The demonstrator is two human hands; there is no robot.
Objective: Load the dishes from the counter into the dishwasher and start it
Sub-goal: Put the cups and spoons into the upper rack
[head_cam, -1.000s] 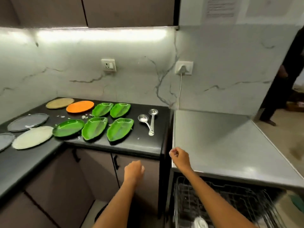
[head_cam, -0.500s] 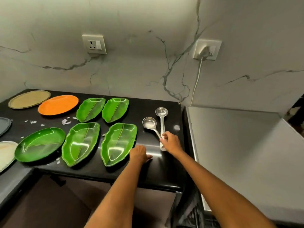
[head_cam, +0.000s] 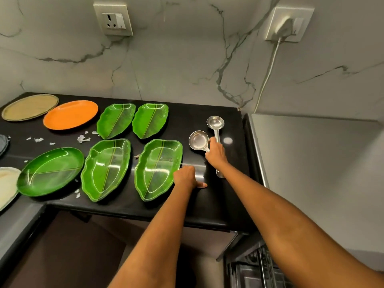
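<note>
Left hand (head_cam: 187, 176) rests on the black tabletop (head_cam: 207, 204) at the right rim of the nearest green leaf-shaped plate (head_cam: 159, 168), fingers curled; whether it grips the rim, can't tell. Farther right, right hand (head_cam: 215, 151) fingers close over two steel ladles (head_cam: 216, 132), handles running near-far, bowls at the far end.

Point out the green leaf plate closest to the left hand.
The front-right leaf plate, beside the left hand; the other four green plates lie farther left or back.

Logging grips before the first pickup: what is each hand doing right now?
Left hand: rests on the black counter beside the nearest green leaf plate, holding nothing.
Right hand: grips the handles of the two steel ladles.
</note>
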